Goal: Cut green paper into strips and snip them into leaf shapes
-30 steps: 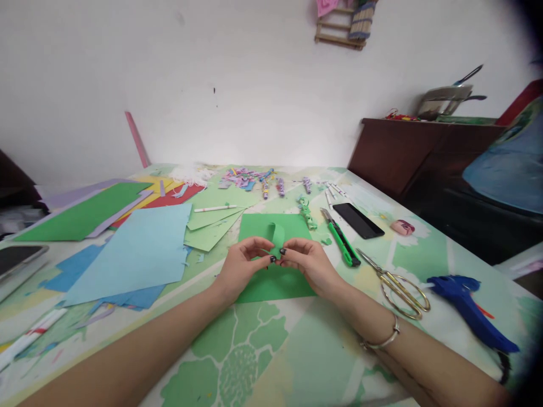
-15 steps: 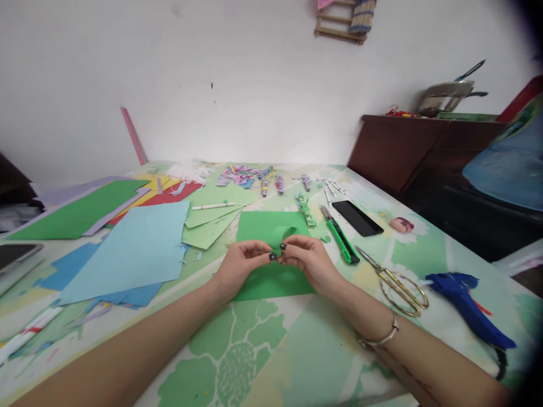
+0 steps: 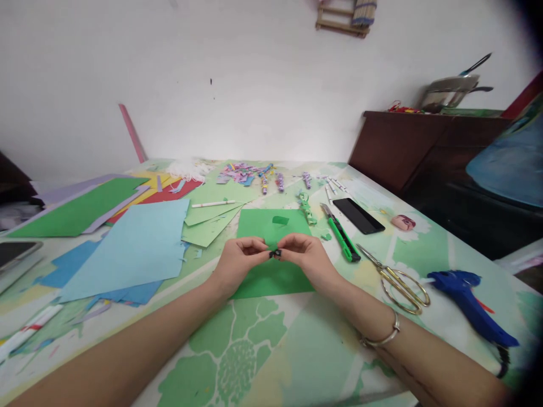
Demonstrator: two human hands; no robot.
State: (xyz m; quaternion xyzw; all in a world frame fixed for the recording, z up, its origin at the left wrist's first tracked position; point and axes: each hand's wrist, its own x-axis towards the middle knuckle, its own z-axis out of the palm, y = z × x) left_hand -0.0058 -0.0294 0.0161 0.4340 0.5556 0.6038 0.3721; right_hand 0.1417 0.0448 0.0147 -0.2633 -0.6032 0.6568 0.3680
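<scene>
Between my fingertips is a small curled strip of green paper [image 3: 280, 220], its free end looping up and away from me. My left hand [image 3: 241, 260] pinches it from the left and my right hand [image 3: 309, 259] from the right, thumbs meeting at the middle. The pinched part is mostly hidden behind the thumbs. Below both hands lies a green paper sheet [image 3: 275, 282] on the table. Just beyond my right hand sits a twisted green paper piece [image 3: 305, 208]. A green utility knife [image 3: 343, 234] with its blade out lies to the right of that hand.
Gold-handled scissors [image 3: 401, 285], a blue glue gun [image 3: 470, 305] and a black phone [image 3: 358, 215] lie on the right. Light blue paper [image 3: 131, 243] and other coloured sheets spread over the left. Paper scraps [image 3: 240, 174] and small rolled pieces [image 3: 280, 182] are at the back.
My thumbs have come together, and the right hand has turned slightly inward. The strip's loop has shifted a little left and up between the fingers.
</scene>
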